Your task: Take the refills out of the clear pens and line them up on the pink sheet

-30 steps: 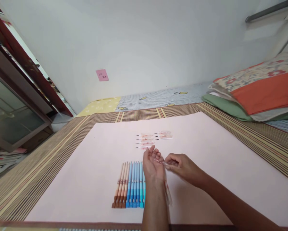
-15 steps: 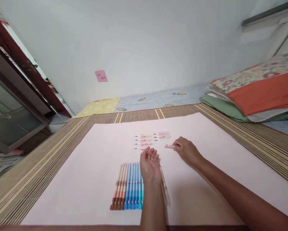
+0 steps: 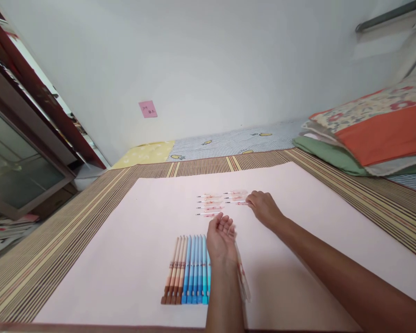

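My right hand (image 3: 263,207) pinches the right end of a small clear sleeve with red marks (image 3: 240,204), low over the sheet beside a white pen refill (image 3: 232,202). Several refills with dark tips lie in two columns, with similar red-marked sleeves (image 3: 211,202) along them. My left hand (image 3: 221,237) rests palm up with loosely curled fingers, near the lowest refill of the left column (image 3: 208,213). Under its forearm runs a row of brown pens (image 3: 173,273) and blue pens (image 3: 194,273), partly hidden. Longer clear sleeves (image 3: 243,275) lie right of that wrist.
A pale pink sheet (image 3: 100,259) covers much of the striped mat (image 3: 90,217). Folded bedding (image 3: 384,134) is stacked at the right, and a checked cloth (image 3: 221,141) lies along the wall. A pink note (image 3: 147,109) is stuck there. A glass-fronted cabinet (image 3: 16,157) stands left.
My right hand has moved up and slightly left with the clear sleeve, bringing it beside the lowest refill of the right column. My left hand has stayed nearly still; the view has shifted slightly.
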The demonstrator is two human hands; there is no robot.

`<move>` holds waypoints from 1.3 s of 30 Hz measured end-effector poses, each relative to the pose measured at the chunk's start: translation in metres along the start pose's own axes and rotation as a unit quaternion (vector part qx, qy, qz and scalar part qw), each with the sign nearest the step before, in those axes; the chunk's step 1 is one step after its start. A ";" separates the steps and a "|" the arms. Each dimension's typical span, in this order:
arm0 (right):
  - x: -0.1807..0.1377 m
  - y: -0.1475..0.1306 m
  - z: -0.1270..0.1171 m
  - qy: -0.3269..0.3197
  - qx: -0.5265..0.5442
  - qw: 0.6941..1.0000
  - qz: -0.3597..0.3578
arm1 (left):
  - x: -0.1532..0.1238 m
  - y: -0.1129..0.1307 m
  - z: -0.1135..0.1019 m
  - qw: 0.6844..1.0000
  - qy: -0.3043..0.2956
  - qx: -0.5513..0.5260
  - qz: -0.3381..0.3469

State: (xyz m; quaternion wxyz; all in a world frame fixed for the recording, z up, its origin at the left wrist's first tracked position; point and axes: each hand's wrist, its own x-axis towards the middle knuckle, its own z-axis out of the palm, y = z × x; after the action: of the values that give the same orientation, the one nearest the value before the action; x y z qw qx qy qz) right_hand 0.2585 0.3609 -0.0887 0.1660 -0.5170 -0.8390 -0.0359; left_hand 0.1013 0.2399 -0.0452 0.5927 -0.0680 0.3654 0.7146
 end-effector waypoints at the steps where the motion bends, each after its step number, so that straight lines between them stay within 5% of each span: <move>1: 0.000 0.000 0.001 0.002 -0.002 1.000 0.001 | 0.000 0.000 0.000 1.000 0.001 0.000 -0.001; 39: 0.004 0.004 0.001 0.037 -0.002 0.999 0.004 | -0.003 -0.003 0.002 1.000 -0.005 0.005 -0.020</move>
State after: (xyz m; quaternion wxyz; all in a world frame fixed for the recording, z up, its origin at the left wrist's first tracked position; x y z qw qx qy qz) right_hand 0.2600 0.3661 -0.0886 0.1966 -0.5193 -0.8298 -0.0559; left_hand 0.1059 0.2387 -0.0431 0.6086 -0.0688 0.3650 0.7011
